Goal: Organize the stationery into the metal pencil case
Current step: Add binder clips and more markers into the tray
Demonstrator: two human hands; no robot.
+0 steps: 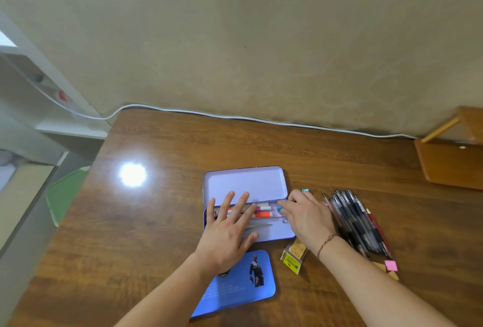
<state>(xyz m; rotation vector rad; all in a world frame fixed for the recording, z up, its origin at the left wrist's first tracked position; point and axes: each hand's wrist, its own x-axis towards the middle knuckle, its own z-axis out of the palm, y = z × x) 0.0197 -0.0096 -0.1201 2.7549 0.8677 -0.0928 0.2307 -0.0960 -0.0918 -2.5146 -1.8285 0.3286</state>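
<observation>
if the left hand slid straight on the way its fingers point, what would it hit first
The left hand lies flat over the open pencil case, fingers pointing away toward the wall. Going straight on, it would probably meet the raised lid first, though the lid's tilt and depth are hard to judge from this view.

both hands (230, 224) (305, 215) rest in the open metal pencil case (245, 183), pens (358, 222) lying beside it.
</observation>
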